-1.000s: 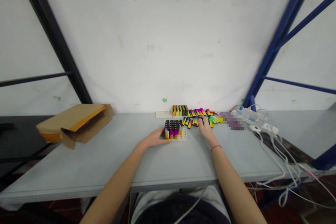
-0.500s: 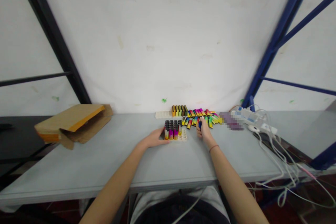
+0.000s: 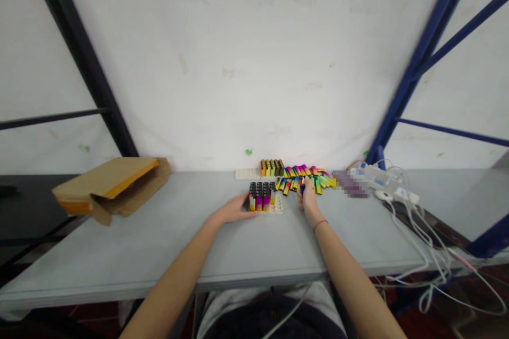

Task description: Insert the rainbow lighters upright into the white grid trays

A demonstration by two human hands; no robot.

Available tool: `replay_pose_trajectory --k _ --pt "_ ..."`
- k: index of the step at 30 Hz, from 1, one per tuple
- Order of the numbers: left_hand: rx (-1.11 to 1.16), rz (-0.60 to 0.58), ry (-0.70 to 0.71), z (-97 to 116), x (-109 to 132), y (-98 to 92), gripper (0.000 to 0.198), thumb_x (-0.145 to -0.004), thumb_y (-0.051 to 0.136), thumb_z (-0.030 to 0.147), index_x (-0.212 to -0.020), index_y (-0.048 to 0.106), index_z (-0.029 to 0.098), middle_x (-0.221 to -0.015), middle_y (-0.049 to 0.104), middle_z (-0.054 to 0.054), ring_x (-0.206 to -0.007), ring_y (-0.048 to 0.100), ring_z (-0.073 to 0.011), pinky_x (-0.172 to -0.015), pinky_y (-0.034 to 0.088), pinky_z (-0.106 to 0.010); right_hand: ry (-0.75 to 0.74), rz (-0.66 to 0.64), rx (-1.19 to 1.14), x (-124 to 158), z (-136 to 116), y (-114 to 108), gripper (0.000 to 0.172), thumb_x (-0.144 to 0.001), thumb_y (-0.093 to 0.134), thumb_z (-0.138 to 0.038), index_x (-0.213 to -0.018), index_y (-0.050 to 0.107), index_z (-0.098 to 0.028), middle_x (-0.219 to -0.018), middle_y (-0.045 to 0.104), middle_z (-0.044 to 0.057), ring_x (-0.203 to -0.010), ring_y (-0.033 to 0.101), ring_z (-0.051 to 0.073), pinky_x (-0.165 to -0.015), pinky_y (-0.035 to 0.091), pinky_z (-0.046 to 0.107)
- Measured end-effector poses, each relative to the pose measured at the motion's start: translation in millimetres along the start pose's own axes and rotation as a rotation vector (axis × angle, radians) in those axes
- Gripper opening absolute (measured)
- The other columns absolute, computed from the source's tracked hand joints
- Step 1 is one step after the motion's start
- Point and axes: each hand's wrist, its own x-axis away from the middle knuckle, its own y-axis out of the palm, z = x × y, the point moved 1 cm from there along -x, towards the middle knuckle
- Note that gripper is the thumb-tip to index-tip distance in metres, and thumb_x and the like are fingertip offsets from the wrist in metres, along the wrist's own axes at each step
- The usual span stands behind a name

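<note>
My left hand [image 3: 236, 208] is wrapped round the left side of a white plastic tray [image 3: 278, 206]. Upright lighters [image 3: 259, 201] with black tops fill most of that tray, while slots at its right side show bare. Closed fingers of my right hand [image 3: 308, 200] hold a dark blue lighter [image 3: 302, 189], partly hidden by the thumb. Just beyond that hand lies a loose pile of colourful lighters [image 3: 296, 171] on the grey table. The fingertips of my left hand are partly hidden behind the tray.
Against the wall stands a second group of upright lighters [image 3: 272, 168], beside a white slotted tray [image 3: 247, 174]. An opened cardboard box [image 3: 115, 183] lies at left. A pixelated purple item [image 3: 352, 184], a power strip [image 3: 376, 174] and tangled white cables [image 3: 421, 228] occupy the right.
My right wrist has shifted slightly left, with the lighter still in the fingers. My left hand and the tray stay where they were.
</note>
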Motion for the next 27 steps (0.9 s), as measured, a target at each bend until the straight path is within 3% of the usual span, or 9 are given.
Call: replay_pose_trajectory --k 3,5,18,27 --pt "0.007 0.006 0.012 -0.4 -0.2 -0.2 0.077 -0.077 0.073 0.052 -0.140 0.050 0.013 -0.146 0.057 -0.014 -0.129 0.055 -0.0363 -0.113 0.041 -0.045 0.169 0.048 -0.036 -1.8 2.8 -1.0 0.065 -0.089 0.019 -0.081 -0.054 0.028 -0.027 -0.039 0.021 -0.005 -0.034 0.014 0.010 -0.034 0.011 0.027" --pt "0.010 0.011 0.011 -0.5 -0.2 -0.2 0.076 -0.077 0.074 0.051 -0.139 0.051 0.013 -0.144 0.058 -0.014 -0.128 0.056 -0.0365 -0.112 0.041 -0.045 0.195 0.038 -0.048 -3.5 2.9 -1.6 0.065 -0.089 0.017 -0.082 -0.055 0.028 -0.028 -0.040 0.021 -0.005 -0.034 0.016 0.010 -0.035 0.012 0.027" --pt "0.007 0.009 -0.005 -0.2 -0.1 -0.4 0.078 -0.077 0.074 0.052 -0.140 0.051 0.013 -0.144 0.059 -0.015 -0.127 0.056 -0.0363 -0.112 0.042 -0.045 0.170 0.010 0.040 -8.4 8.9 -4.4 0.070 -0.080 0.010 -0.091 -0.057 0.031 -0.029 -0.040 0.024 -0.004 -0.034 0.022 0.012 -0.035 0.018 0.028" --pt "0.008 0.010 -0.006 -3.2 -0.6 0.3 0.075 -0.077 0.074 0.053 -0.138 0.053 0.014 -0.143 0.060 -0.014 -0.127 0.056 -0.0361 -0.112 0.042 -0.044 0.123 0.073 -0.022 -1.2 -0.6 -2.9 0.060 -0.092 0.014 -0.073 -0.055 0.028 -0.028 -0.041 0.025 -0.003 -0.035 0.021 0.012 -0.037 0.018 0.029"
